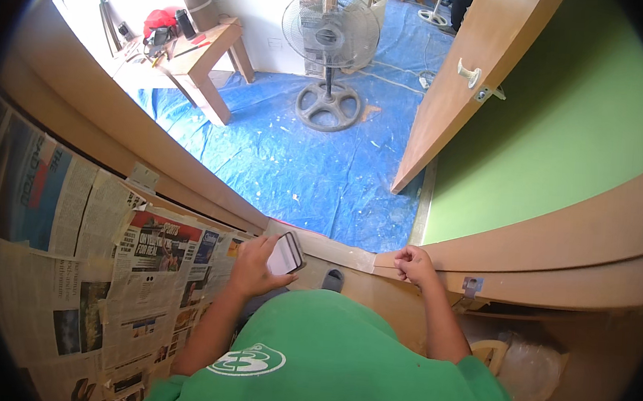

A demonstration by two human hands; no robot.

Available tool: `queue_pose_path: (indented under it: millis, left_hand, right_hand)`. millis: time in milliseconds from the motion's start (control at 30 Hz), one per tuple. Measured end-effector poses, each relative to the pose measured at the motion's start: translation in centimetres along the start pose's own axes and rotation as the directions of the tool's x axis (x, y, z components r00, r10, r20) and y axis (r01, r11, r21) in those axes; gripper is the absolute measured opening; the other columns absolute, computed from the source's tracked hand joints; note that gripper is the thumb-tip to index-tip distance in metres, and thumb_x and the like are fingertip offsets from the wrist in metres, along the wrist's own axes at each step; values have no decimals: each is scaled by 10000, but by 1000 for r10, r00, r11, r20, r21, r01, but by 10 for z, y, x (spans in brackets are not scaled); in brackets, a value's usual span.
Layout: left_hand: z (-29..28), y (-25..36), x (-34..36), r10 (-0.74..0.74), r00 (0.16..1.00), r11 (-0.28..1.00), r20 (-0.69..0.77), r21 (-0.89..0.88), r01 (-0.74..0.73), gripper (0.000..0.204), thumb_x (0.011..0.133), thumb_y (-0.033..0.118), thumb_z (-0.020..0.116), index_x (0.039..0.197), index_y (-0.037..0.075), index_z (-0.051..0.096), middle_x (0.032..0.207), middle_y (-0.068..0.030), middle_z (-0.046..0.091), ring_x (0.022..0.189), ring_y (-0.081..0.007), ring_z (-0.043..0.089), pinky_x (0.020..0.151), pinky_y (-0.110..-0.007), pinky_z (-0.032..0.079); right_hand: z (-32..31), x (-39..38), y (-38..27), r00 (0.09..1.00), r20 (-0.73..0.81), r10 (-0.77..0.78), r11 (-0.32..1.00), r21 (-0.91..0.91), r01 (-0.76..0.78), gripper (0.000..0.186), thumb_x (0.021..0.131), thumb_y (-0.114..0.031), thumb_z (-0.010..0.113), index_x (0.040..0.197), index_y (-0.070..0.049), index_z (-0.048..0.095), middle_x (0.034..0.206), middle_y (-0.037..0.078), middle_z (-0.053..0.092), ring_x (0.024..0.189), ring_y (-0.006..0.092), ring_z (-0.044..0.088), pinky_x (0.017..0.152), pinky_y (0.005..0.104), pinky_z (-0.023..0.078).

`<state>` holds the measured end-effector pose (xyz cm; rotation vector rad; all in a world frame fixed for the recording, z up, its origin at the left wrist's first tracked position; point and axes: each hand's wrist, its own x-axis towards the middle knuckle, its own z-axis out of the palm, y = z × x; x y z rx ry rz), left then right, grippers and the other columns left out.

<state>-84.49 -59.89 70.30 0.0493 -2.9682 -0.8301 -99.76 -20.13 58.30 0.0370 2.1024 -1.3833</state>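
A smartphone with a lit pale screen is gripped in my left hand, close to the newspaper-covered surface. My right hand is closed, with its fingers curled together beside the wooden door frame. Whether those fingers pinch anything small cannot be made out. A metal plate is set in the frame just right of that hand. Below and between my hands, a dark slipper shows on one foot.
Ahead, a standing fan rests on a blue tarp. A wooden table with tools and a red item stands at left. An ajar wooden door with a pale handle borders a green wall. A cord crosses the tarp.
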Motion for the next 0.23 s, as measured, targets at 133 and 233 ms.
queue_pose_path:
  millis: [133,233]
  left_hand:
    - [-26,46,65,232,971,969,58,70,-236,922,668,452,889,1421,38,556,1303,-171,610,1223,-359,571,1057,-481,399]
    - [-47,85,119,438,874,885,210,72,-461,835,746,378,837,1457,73,524,1317,-157,599,1264,-382,545,1137,-493,342]
  right_hand:
    - [-4,-7,-30,966,170,197,904,349,-246,324,1022,-323,661,877,-33,661,720,76,652,579,218,641,548,372,542]
    - [30,-6,-77,936,320,148,585,735,-343,450,983,-465,689,896,-25,652,635,115,613,650,357,731,622,375,615]
